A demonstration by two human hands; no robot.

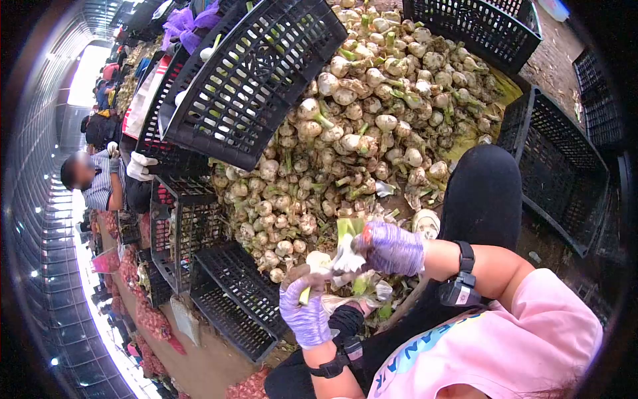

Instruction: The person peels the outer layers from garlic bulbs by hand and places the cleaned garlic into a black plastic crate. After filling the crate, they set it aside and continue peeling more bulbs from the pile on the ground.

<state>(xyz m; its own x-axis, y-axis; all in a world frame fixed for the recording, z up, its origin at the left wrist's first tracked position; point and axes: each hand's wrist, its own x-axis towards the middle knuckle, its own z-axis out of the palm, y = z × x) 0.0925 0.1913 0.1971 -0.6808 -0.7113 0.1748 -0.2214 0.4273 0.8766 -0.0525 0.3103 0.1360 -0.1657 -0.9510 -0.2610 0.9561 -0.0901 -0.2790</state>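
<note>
My left hand (306, 312), in a purple-striped glove with soiled fingertips, is closed around a pale garlic bulb (319, 260) with a short green stub by the thumb. Just to its right, my right hand (393, 248) in a matching glove pinches loose white and green garlic leaves (347, 247). Both hands meet in front of my knees, over the near edge of a big heap of garlic bulbs (379, 126). More peeled leaves (362, 287) lie beneath them. The fingers partly hide where bulb and leaves meet.
Black plastic crates (242, 80) ring the heap, including one at right (565, 166) and one at lower left (236, 299). A person in a striped top (100, 176) works at left. Red net sacks (149, 312) line the ground behind. My bent knee (485, 193) rises at right.
</note>
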